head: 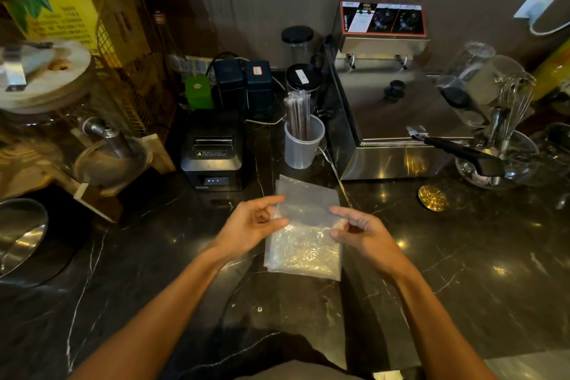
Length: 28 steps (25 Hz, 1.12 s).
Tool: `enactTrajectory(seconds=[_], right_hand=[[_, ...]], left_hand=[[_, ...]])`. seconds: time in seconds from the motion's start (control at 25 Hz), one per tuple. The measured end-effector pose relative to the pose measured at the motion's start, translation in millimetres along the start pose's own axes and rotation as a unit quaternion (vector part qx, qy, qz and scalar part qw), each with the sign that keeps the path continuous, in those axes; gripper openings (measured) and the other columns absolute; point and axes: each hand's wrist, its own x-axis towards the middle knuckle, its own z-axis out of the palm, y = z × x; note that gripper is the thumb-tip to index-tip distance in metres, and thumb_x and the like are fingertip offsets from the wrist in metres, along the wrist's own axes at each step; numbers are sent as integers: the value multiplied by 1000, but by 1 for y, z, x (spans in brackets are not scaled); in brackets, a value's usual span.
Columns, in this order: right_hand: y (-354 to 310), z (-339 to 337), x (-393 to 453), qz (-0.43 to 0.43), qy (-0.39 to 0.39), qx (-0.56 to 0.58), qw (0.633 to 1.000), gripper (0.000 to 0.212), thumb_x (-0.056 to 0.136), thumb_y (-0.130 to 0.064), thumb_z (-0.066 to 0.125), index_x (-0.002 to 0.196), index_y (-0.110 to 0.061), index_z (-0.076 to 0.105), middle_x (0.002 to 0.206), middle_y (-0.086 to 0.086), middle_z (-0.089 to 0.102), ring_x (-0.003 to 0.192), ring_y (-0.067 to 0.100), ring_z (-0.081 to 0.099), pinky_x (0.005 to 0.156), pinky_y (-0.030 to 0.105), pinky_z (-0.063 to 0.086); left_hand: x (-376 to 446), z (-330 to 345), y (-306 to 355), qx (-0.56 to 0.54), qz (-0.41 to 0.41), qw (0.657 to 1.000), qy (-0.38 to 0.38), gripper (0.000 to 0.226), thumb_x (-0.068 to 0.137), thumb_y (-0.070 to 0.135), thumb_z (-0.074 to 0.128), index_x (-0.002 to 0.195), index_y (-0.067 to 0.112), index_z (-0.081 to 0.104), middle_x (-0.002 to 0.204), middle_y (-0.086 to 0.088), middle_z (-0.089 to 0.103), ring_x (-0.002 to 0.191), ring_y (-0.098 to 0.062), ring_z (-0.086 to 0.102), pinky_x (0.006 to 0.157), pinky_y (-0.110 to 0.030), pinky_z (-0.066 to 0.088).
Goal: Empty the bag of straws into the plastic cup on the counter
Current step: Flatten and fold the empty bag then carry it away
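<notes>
Forearms reaching over dark marble tabletop (462,225). Left hand (249,225) and right hand (364,231) pinching flat clear plastic bag (303,244), both grips grasping its edges. Straws (297,114) standing in plastic cup (303,145), beyond bag. Risk: bag looking empty; sleeve or bag swinging forward could be tipping cup.

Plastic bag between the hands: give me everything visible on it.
The clear, crinkly plastic bag lies flat on the dark marble counter, in front of the translucent plastic cup of dark straws. It looks flattened; contents can't be made out. The left hand and right hand pinch its sides at mid-height.
</notes>
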Motion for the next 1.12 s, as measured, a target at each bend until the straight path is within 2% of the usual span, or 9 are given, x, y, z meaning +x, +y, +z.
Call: enactTrajectory(seconds=[0.12, 0.32, 0.4, 0.48, 0.56, 0.64, 0.76, 0.96, 1.12], right_hand=[[-3, 2, -1, -12, 26, -103, 994, 37, 94, -9, 72, 130, -19, 69, 117, 3, 72, 110, 16, 70, 88, 26, 60], [-5, 5, -3, -57, 79, -144, 985, 2, 93, -10, 72, 94, -10, 74, 111, 0, 63, 102, 12, 63, 78, 21, 52], [-7, 6, -4, -55, 70, -54, 995, 3, 95, -7, 69, 95, -5, 70, 104, 3, 68, 96, 16, 66, 76, 22, 53], [-8, 9, -4, -50, 74, 38, 995, 2, 96, -6, 67, 97, -4, 66, 96, 10, 74, 90, 24, 72, 73, 29, 59], [-9, 15, -4, -32, 100, 103, 989, 10, 94, -7, 70, 103, -9, 68, 102, 12, 77, 93, 28, 75, 71, 32, 63], [-6, 20, -7, 20, 80, 157, 984, 27, 91, -14, 75, 117, -14, 70, 112, 10, 78, 101, 28, 77, 80, 38, 65], [11, 21, -12, 62, 1, 138, 988, 40, 89, -26, 79, 126, -14, 71, 121, 10, 77, 112, 29, 75, 96, 47, 60], [9, 27, -19, 25, 82, 90, 992, 25, 96, -27, 71, 116, -13, 73, 114, 10, 77, 96, 26, 77, 62, 27, 59], [11, 27, -28, -9, 96, 55, 994, 27, 101, -33, 63, 121, -15, 68, 109, 8, 77, 89, 23, 76, 58, 27, 57]], left_hand=[[0, -3, 7, 48, -9, 998, -40, 59, 87, 8, 78, 141, 18, 57, 116, 3, 77, 108, -11, 75, 98, -33, 60], [-1, -4, 5, 191, 54, 980, 0, 12, 90, 23, 76, 102, 25, 76, 115, 4, 60, 110, -9, 63, 96, -33, 58], [0, 1, 6, 98, 39, 994, 20, 10, 94, 20, 71, 103, 14, 73, 122, -1, 62, 116, -10, 63, 99, -36, 58], [1, 10, 6, -12, 8, 999, 32, 16, 99, 17, 65, 108, 4, 66, 114, -16, 71, 107, -30, 72, 93, -47, 60], [2, 18, 4, -37, 9, 998, 54, 18, 101, 18, 63, 110, 3, 64, 107, -24, 73, 101, -43, 72, 86, -52, 61], [3, 21, 3, -41, 8, 998, 55, 19, 101, 19, 62, 113, 3, 63, 108, -23, 72, 100, -40, 73, 82, -47, 63], [4, 17, 4, -41, 5, 998, 40, 19, 100, 18, 63, 114, 5, 65, 109, -18, 73, 101, -32, 75, 83, -41, 64], [1, 27, -3, -102, -58, 990, 75, 28, 98, 22, 67, 121, 7, 67, 116, -15, 74, 109, -31, 73, 90, -46, 63], [-7, 37, -16, -180, -167, 968, -49, 42, 94, 37, 71, 130, 16, 68, 125, -12, 74, 113, -27, 74, 91, -41, 62]])
